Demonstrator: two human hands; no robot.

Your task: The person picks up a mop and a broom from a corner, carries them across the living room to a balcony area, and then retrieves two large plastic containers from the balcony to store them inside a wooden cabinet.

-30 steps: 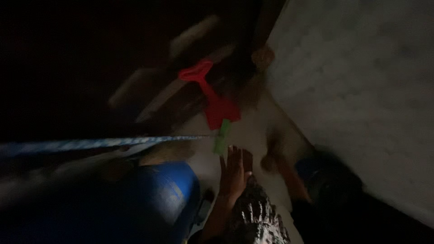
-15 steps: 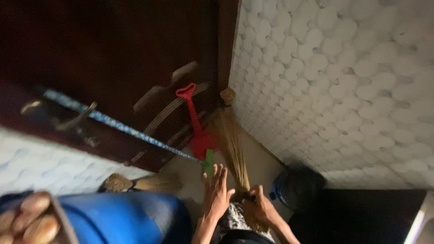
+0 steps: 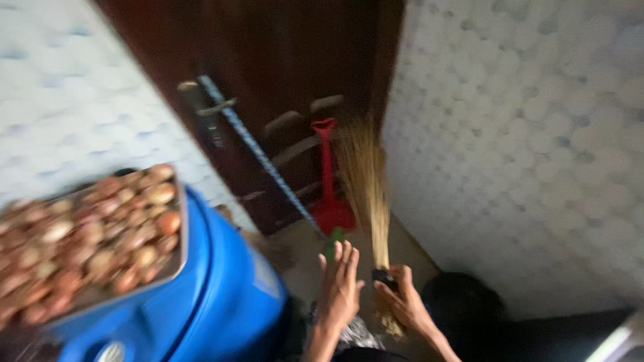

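My right hand point(image 3: 404, 302) grips the bound lower end of a straw broom point(image 3: 367, 181), whose pale bristles point up toward the dark wooden door point(image 3: 268, 74). Beside it my left hand point(image 3: 341, 285) is open with fingers spread, close to the broom and just below a small green object point(image 3: 333, 240) on the floor. A red plastic dustpan point(image 3: 329, 188) with a long handle leans upright against the door, right behind the broom.
A big blue barrel point(image 3: 221, 295) stands at the lower left with a tray of brownish onions point(image 3: 80, 234) on top. A blue and white cord point(image 3: 258, 157) hangs from the door handle. Patterned pale walls point(image 3: 523, 134) close in on the right, and a dark round object point(image 3: 469, 305) sits by the wall.
The view has swung upward and brightened. My right hand has taken hold of the broom and lifted it upright; the barrel and onion tray have come into view.
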